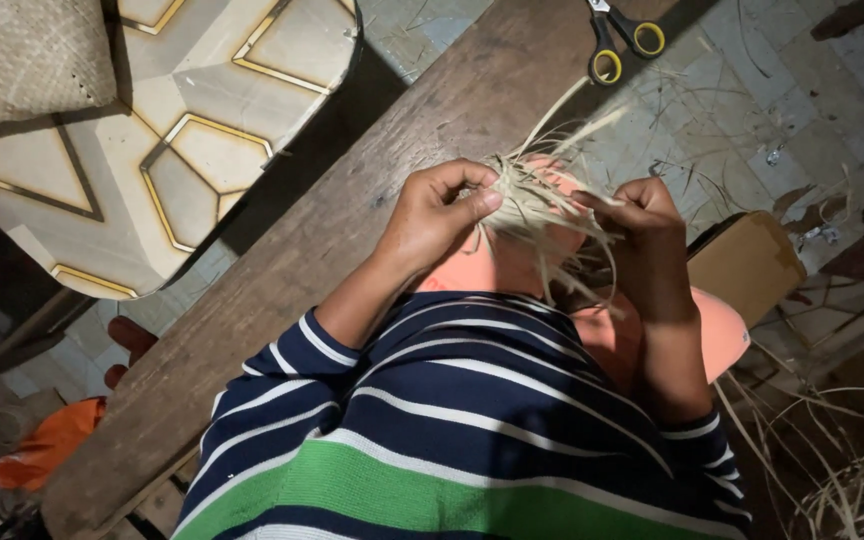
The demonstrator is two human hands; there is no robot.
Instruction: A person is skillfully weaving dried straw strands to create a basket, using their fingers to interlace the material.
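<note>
a long wooden bench [282, 270] is running diagonally through the view, from the lower left corner up to the top edge, and it is carrying most of what is here. beyond its left edge a patterned panel with gold-lined hexagons [192, 150] is lying flat, with a woven mat [27, 55] sitting at the top left corner of the view. the person's striped sleeves, navy, white and green [452, 430], are filling the lower middle. an orange-pink rounded form [722, 335] is sitting under the forearms at the bench's right edge, and a tan box [747, 265] is standing just beside it on the tiled floor.

both hands are working over that form. the left hand [442, 215] is pinching closed on the bundle of pale dry straw strips [542, 205], thumb pressing against the fingertips. the right hand [642, 215] is curling narrow around strands at the bundle's other side. loose ends are fanning up and out between them.

the strips are looking very light, thin and springy, probably brittle if bent sharply, so a grip close to where they are crossing seems best, not out at the frayed tips.

a pair of yellow-handled scissors [617, 45] is lying near the bench's far end, well apart from the hands. more loose strips [852, 480] are lying scattered on the floor at the lower right.
</note>
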